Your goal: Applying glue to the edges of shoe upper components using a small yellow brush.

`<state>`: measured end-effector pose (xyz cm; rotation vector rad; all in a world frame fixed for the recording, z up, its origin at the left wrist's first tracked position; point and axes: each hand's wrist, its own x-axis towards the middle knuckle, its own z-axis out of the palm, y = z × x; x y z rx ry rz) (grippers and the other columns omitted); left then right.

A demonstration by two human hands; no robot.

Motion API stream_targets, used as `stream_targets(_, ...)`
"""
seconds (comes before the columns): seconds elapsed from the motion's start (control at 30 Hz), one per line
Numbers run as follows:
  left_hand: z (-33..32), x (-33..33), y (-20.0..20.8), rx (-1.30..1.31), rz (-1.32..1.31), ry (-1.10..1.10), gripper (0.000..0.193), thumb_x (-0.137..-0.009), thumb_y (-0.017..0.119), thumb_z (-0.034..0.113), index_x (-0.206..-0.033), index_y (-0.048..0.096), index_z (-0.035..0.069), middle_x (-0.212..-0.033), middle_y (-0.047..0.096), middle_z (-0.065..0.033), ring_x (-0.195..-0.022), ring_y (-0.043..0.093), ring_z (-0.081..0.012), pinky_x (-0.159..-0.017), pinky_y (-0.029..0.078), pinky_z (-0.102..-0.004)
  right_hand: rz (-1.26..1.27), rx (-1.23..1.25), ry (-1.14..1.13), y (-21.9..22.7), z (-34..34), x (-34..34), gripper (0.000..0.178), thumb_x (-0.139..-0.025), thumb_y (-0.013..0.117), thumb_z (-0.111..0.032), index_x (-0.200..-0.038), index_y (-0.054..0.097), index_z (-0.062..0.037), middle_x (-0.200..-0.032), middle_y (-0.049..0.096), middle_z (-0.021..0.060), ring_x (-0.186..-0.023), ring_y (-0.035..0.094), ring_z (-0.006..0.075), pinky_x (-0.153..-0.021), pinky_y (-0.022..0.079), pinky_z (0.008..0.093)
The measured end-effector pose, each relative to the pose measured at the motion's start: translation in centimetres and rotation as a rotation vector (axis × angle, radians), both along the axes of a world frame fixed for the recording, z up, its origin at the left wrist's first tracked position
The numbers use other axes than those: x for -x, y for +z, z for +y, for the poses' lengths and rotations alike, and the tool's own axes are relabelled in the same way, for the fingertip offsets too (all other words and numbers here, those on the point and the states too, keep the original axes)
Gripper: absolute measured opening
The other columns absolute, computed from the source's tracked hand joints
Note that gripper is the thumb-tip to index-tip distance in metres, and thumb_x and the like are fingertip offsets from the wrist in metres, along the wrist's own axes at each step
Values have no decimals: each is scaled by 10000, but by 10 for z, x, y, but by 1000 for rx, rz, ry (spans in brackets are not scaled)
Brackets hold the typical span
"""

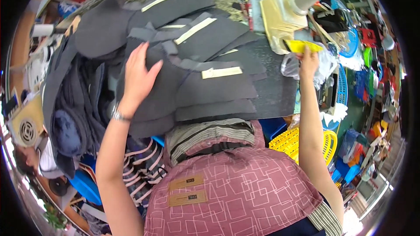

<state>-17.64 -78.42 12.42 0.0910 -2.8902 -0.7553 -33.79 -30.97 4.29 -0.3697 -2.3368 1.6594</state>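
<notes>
My left hand (pixel 138 76) lies with its fingers stretched and thumb apart on dark grey cut fabric pieces (pixel 214 91), which overlap in layers across the table. Cream strips (pixel 222 73) sit along the upper edges of several pieces. At the table's right side, my right hand (pixel 309 64) pinches a flat yellow piece (pixel 302 46); its exact kind is unclear. This piece is beside a squarish translucent bottle (pixel 278 15) with pale yellow contents and a grey spout. A clear plastic bag (pixel 323 63) bunches up just right of that hand.
Dark fabric (pixel 87 91) hangs in folds over the left edge. A yellow basket (pixel 284 142) stands below the right forearm, and a blue basket (pixel 342 85) is beyond it. At the lower left is a person's white sleeve (pixel 49 161). Tools (pixel 248 11) lie at the far edge.
</notes>
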Motion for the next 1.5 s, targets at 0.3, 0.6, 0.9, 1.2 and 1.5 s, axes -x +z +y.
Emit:
stream_targets(0.3, 12, 54, 3, 104, -535, -37, 456, -698, 682, 359, -1014, 582, 46, -846, 614, -129, -812, 594, -272, -719, 455, -350, -354, 1112, 810, 71, -139, -38, 439, -873, 492, -417, -1025, 513, -6, -950, 596, 162, -725, 618, 171, -635, 538, 267)
stream_targets(0.6, 10, 36, 17, -279, -520, 85, 328, -706, 682, 271, -912, 575, 39, -820, 615, -174, -766, 601, -338, -672, 454, -380, -734, 1448, 973, 61, -245, -83, 426, -886, 423, -439, -844, 543, -33, -848, 581, 156, -819, 570, 271, -795, 444, 346)
stream_targets(0.9, 7, -23, -41, -1753, -398, 757, 157, -903, 486, 155, -918, 529, 5, -913, 593, -89, -871, 576, -173, -761, 463, -297, -686, 1368, 722, 27, -239, -89, 341, -868, 455, -389, -798, 535, -65, -773, 561, 105, -760, 546, 201, -784, 442, 367)
stream_targets(1.2, -3, -30, -47, -2020, -418, 477, 226, -924, 436, 192, -1032, 527, 16, -1008, 592, -73, -920, 569, -158, -853, 438, -294, -367, 200, 1218, 66, -323, -57, 203, -713, 679, -114, -809, 514, -42, -833, 570, 47, -783, 542, 121, -711, 433, 254)
stream_targets(1.5, -8, -31, -46, -2036, -412, 562, 186, -921, 441, 163, -961, 550, 19, -965, 602, -65, -890, 574, -157, -837, 442, -295, -384, -107, 1178, 58, -269, -47, 180, -709, 644, -130, -759, 492, -49, -757, 570, 46, -698, 544, 111, -640, 442, 246)
